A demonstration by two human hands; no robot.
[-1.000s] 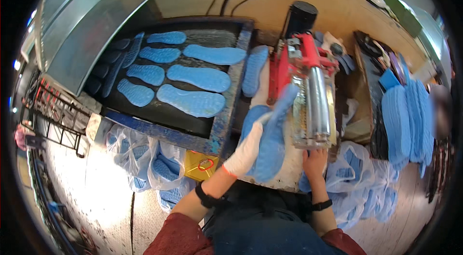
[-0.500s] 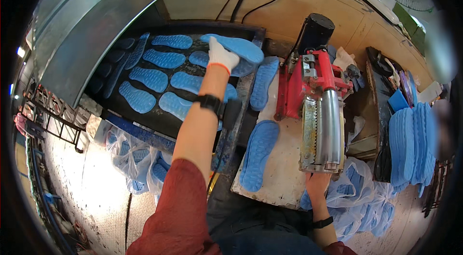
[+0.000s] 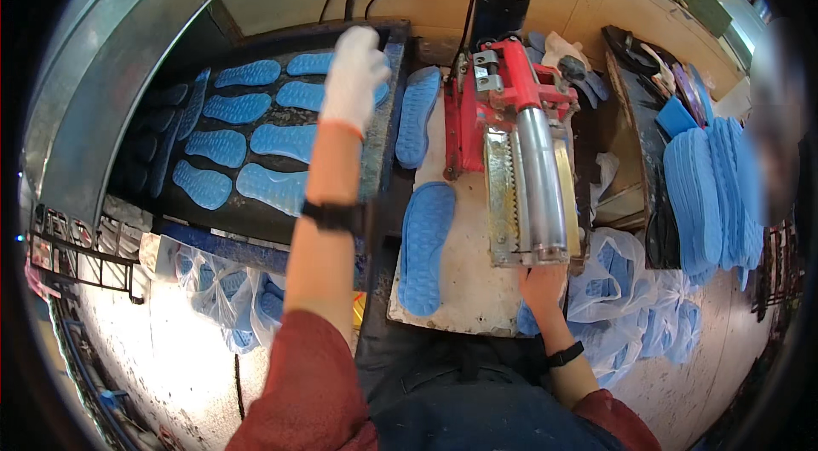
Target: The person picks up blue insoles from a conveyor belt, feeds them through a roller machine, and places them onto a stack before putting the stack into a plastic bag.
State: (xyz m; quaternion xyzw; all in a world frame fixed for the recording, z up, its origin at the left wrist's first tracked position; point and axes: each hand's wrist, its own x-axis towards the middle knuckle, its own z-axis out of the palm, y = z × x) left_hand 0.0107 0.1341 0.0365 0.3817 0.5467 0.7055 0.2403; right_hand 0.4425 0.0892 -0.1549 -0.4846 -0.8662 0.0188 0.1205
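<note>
My left hand [image 3: 356,80], in a white glove with an orange cuff, is above the right part of a dark tray [image 3: 281,221]. Motion blurs its fingers, and no insole shows raised in it. Rows of blue textured shoe insoles [image 3: 240,108] lie flat in the tray; my hand and forearm hide some of them. At the front end of a red press machine with a metal roller [image 3: 543,187], my bare right hand [image 3: 543,285] reaches up against the lower edge. The machine hides its fingers. Close to that hand, part of a blue insole [image 3: 527,319] shows.
Stacked insoles [image 3: 426,248] lie on the pale board [image 3: 464,280] left of the roller, with another insole [image 3: 417,118] behind them. Upright insole stacks [image 3: 694,195] stand at the right. Clear plastic bags [image 3: 618,280] of insoles hang below. A metal hood [image 3: 94,110] overhangs the left.
The insole held up in my left hand is no longer seen raised there. The whole view has shifted, with the machine and tray now further left in it. My right hand stays at the machine's front.
</note>
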